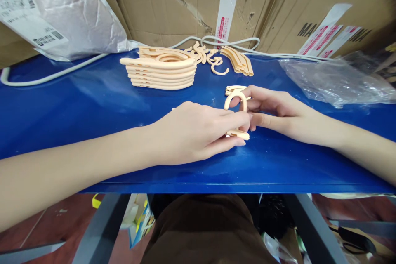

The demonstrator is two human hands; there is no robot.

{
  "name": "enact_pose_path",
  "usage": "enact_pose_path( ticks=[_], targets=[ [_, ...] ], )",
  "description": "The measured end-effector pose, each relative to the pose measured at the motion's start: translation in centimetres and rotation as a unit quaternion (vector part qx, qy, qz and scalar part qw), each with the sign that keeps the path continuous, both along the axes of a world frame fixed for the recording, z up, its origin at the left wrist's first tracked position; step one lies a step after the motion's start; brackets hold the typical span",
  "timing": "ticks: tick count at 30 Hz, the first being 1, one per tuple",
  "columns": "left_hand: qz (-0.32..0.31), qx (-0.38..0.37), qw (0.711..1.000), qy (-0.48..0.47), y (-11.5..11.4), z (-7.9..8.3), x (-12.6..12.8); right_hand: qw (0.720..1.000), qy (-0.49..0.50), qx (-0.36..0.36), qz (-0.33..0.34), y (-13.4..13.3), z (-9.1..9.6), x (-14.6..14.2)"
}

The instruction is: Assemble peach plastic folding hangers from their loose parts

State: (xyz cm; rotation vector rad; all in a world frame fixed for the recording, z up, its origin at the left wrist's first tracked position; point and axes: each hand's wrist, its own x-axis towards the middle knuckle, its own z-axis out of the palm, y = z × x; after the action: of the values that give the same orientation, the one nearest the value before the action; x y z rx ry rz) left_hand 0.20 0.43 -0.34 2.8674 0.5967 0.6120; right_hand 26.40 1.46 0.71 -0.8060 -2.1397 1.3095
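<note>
Bare left forearm [102, 154] | left hand [194, 132] closed around cream plastic hanger piece [239, 134] above glossy blue table [77, 128]; right hand [278, 107] at cream C-shaped hook [227, 102], fingers part-curled, hold unclear | likely midway: cream hanger bodies [162, 73] stacked; loose cream hooks [200, 53], curved strips [237, 61] unjoined

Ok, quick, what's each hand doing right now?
Left hand: closed, holding a cream hanger piece.
Right hand: partly curled at the cream hook; can't tell if its grip is closed.
</note>
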Motion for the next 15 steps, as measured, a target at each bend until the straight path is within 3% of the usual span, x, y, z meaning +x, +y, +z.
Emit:
enact_pose_path(
  ticks=[6,12,15],
  targets=[
    [-0.008,0.013,1.0,0.011,0.1,0.0,0.0,1.0,-0.022,0.019,-0.002,0.0,0.2,0.3],
    [-0.027,0.062,0.996,-0.059,0.6,-1.8,0.1,0.999,-0.037,0.023,-0.01,0.1,-0.1,0.4],
    [-0.016,0.052,0.998,-0.037,0.7,-2.1,0.1,0.999,-0.041,0.029,-0.01,0.0,0.0,0.3]
  ],
)
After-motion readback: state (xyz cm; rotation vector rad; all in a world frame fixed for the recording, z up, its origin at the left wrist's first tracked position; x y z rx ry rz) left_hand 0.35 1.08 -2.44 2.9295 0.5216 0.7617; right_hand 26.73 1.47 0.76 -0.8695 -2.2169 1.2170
